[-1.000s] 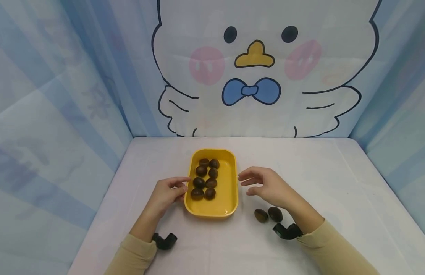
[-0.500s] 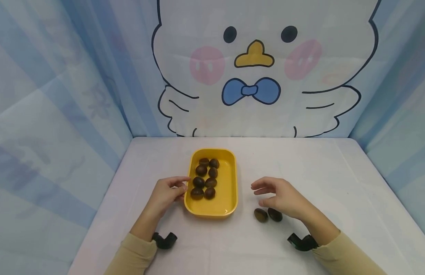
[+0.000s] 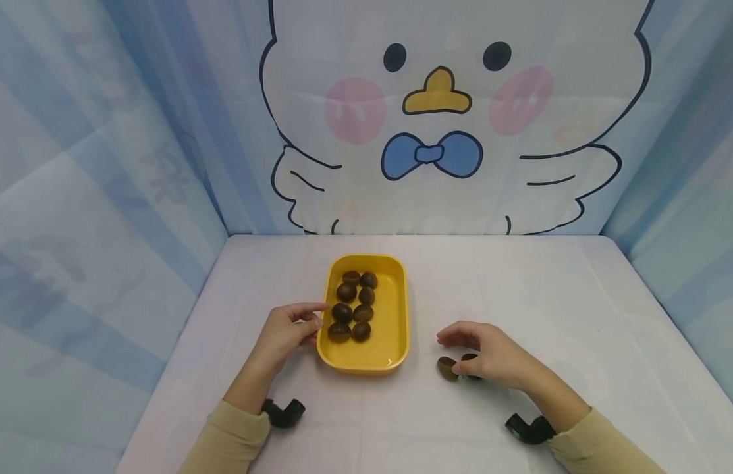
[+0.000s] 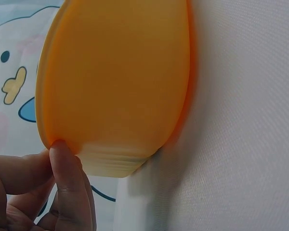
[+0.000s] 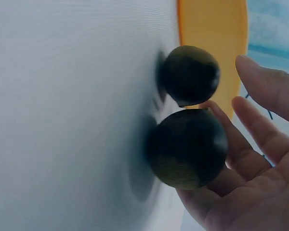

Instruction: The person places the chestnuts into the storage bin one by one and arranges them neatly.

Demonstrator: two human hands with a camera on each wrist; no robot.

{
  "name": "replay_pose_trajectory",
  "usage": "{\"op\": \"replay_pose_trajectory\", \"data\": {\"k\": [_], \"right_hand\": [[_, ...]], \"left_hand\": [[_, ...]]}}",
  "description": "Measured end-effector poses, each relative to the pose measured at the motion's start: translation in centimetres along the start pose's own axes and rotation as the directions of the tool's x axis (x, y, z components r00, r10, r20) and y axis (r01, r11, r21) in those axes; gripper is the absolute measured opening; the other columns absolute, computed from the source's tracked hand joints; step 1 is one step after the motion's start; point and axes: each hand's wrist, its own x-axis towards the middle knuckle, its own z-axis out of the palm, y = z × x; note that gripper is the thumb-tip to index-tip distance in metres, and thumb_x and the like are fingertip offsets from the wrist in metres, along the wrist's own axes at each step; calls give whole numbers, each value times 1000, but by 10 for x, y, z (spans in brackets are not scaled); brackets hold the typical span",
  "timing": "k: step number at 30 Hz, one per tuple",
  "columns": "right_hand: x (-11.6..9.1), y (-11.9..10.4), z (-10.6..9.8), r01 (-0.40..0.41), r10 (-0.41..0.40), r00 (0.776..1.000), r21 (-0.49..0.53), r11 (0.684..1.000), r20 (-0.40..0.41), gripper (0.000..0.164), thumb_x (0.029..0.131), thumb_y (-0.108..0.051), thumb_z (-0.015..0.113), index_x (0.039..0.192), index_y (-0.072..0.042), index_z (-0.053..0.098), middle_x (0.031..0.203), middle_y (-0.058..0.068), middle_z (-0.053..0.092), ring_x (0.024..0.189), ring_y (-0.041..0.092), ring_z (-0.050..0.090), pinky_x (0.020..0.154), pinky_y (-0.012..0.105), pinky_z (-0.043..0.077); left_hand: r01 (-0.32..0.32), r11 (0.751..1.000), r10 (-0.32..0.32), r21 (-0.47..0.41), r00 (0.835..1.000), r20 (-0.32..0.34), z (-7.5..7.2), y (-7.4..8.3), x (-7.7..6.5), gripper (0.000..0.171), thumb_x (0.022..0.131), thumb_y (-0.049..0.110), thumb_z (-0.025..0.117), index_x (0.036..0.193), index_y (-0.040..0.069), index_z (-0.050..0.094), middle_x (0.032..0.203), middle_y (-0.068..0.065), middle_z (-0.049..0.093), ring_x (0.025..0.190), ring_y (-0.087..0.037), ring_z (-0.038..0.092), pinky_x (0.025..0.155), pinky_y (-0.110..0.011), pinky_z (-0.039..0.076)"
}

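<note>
A yellow tray [image 3: 392, 283] stands on the white table, with several brown chestnuts [image 3: 346, 291] in two columns on its left side. My left hand [image 3: 286, 332] pinches the tray's left rim; in the left wrist view the thumb and forefinger meet at the edge of the tray [image 4: 115, 72]. Right of the tray, two chestnuts lie on the table: a near one [image 3: 446, 368] and another [image 3: 470, 357] partly behind my right thumb. My right hand [image 3: 499, 355] hovers over this pair, fingers loosely bent. Its thumb and fingers stand apart around the chestnuts [image 5: 188, 149] in the right wrist view.
White cloth covers the table [image 3: 520, 276]. A printed curtain [image 3: 428, 197] with a cartoon bird hangs behind it, and blue curtains [image 3: 105, 230] close in both sides. Black wrist mounts [image 3: 286, 413] stick out below each hand.
My right hand has moved from beside the tray's right edge, rightward and toward me, down over the two loose chestnuts. The left hand and the tray have stayed put.
</note>
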Motion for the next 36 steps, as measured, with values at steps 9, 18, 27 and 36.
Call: {"op": "replay_pose_trajectory", "data": {"k": [9,18,27,36], "right_hand": [[0,7,5,8,-6,1000,-105,994,14,49,84,-8,88,129,-20,73,129,-4,75,119,20,69,102,29,59],[2,9,8,14,-14,1000,-166,986,5,42,87,-10,88,124,-24,75,116,-12,74,107,10,67,94,26,60],[4,4,4,15,-18,999,-76,997,-38,37,88,-10,87,122,-21,74,121,-8,74,118,19,70,111,50,57],[12,-17,1,68,-64,997,98,993,-41,33,91,0,81,121,-13,75,128,12,73,114,27,73,91,25,64]], "left_hand": [[-2,1000,2,-13,1000,3,0,0,0,32,101,4,69,131,13,79,106,-13,66,79,-19,65,74,-27,65],[5,1000,-5,-18,1000,4,0,0,1,32,101,5,69,131,14,79,106,-12,66,80,-19,65,75,-28,65],[7,1000,-7,-18,1000,4,0,-1,1,33,101,4,70,131,13,79,106,-12,66,79,-19,65,74,-28,65],[-4,1000,4,-17,1000,11,-1,0,2,33,101,3,69,131,12,79,105,-12,65,78,-19,66,73,-29,66]]}}
